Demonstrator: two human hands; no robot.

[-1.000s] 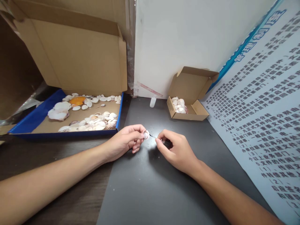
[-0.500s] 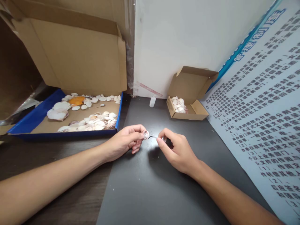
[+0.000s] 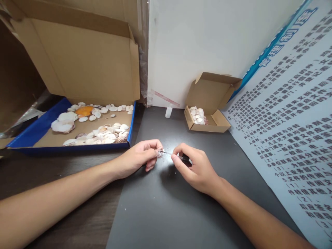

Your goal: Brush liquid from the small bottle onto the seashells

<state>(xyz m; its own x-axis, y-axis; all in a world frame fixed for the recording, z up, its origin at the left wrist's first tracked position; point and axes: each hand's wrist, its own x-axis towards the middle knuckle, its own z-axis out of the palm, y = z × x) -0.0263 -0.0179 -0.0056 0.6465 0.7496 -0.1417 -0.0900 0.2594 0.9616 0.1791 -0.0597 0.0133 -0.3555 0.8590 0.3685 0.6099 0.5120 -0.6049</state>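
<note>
Between the thumb and fingers of my left hand [image 3: 144,154] is a small speckled seashell [image 3: 160,153], brown and white. My right hand [image 3: 195,167] is closed around a thin black-handled tool [image 3: 185,158] with a slim pale shaft. Its dark tip meets the shell, or lies right over it; the exact contact is too small to make out. Both hands are above the dark grey tabletop [image 3: 153,214], with the fingertips a short gap apart.
At the left, an open blue-sided cardboard box [image 3: 77,149] holds many white shells and an orange one [image 3: 84,111]. A small open cardboard box [image 3: 210,128] with more shells stands back right. Nearby is a small translucent bottle [image 3: 168,112]. A printed board [image 3: 285,131] borders the right side.
My right hand has shifted slightly left, bringing the tool's tip from beside the shell onto or over it. The shell has tilted in my left fingers.
</note>
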